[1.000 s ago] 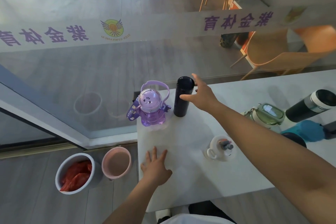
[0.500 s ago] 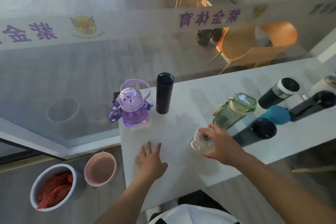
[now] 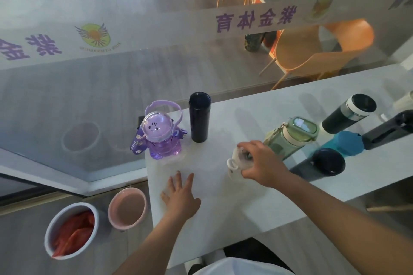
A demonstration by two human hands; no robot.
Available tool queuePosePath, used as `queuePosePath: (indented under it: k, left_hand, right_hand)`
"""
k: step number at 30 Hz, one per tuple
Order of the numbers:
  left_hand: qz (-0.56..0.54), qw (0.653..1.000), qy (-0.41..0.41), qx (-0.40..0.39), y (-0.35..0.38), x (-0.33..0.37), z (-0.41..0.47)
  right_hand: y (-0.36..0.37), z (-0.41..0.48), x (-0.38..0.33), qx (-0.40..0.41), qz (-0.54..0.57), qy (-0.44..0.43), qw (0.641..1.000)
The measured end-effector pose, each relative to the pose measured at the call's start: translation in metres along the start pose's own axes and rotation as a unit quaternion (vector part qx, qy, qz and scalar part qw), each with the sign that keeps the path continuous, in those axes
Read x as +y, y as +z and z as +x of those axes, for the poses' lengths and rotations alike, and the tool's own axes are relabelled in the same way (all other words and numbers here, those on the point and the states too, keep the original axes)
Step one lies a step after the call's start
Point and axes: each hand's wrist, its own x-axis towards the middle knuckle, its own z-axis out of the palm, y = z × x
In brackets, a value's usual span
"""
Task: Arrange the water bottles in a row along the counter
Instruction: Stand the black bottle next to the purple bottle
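A purple cartoon bottle point(image 3: 161, 135) and a dark slim flask point(image 3: 199, 117) stand side by side at the far left end of the white counter point(image 3: 223, 203). My right hand point(image 3: 261, 164) grips the top of a small white bottle point(image 3: 234, 166) near the counter's middle. My left hand point(image 3: 181, 196) lies flat on the counter with fingers spread. To the right stand a green bottle point(image 3: 292, 135), a black-lidded bottle point(image 3: 326, 163), a blue bottle point(image 3: 345, 143), a dark tumbler with a white band point(image 3: 348, 114) and a black bottle point(image 3: 391, 129).
A glass partition point(image 3: 134, 62) with a frosted band rises right behind the counter. Below the counter's left end sit a white bin with red contents point(image 3: 71, 230) and a pink bin point(image 3: 127, 206). An orange chair point(image 3: 312, 51) shows beyond the glass.
My right hand left the dark flask at the back, came down to the small white bottle and closed on its top. My left hand stayed flat. The view swung right.
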Motion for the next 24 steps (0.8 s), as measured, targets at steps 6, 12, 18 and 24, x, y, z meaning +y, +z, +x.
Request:
queuePosePath:
  k: [6, 12, 18, 24]
  left_hand:
    - [0.013, 1.000, -0.008, 0.009, 0.002, 0.000, 0.000]
    - [0.020, 1.000, -0.013, 0.008, 0.000, 0.001, 0.001]
    - [0.008, 1.000, -0.009, 0.006, 0.000, -0.001, -0.001]
    - [0.008, 1.000, -0.010, 0.013, 0.002, 0.000, -0.001]
  right_hand:
    - [-0.032, 0.078, -0.022, 0.069, 0.019, 0.007, 0.997]
    - [-0.030, 0.136, -0.024, 0.071, 0.020, 0.049, 0.996]
    - [-0.016, 0.154, -0.021, 0.070, 0.018, 0.054, 0.996]
    - [-0.014, 0.157, -0.017, 0.082, 0.012, 0.049, 0.995]
